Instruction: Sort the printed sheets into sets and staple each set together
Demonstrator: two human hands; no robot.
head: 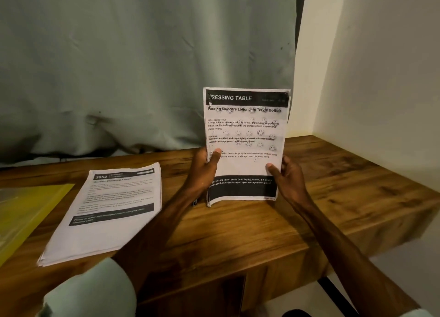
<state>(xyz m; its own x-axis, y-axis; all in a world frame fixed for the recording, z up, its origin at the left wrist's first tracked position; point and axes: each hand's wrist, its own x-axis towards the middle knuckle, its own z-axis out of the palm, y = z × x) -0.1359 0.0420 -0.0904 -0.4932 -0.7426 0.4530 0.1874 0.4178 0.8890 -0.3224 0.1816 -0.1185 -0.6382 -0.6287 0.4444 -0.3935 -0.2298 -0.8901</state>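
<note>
Two hands held one set of printed sheets (245, 135) upright near the middle of the counter (333, 193), its bottom edge resting on the wood. The left hand (204, 171) gripped the left edge and the right hand (285, 176) the right edge lower down. Each thumb pressed on the front page, and the fingers wrapped round to the back, closed on the paper. A second stack (107, 212) lay flat to the left, well apart from the held set, beside a yellow folder (26, 209).

Uneven edges seemed the likeliest trouble. The lower left corner bowed outward and the sheets there looked fanned, so a staple driven at that point could miss the back pages or fix them crooked. A loosened grip could let the set slump and slide on the smooth wood. A stray page could also sit unseen inside, since only the front page showed.

How many sheets the set held could not be told, and the fingertips behind it were hidden. A small dark object (194, 202) just beside the left wrist was too little seen to name, and no stapler was plainly visible. The flat stack's text was blurred, and the frame's left edge cut off the folder.
</note>
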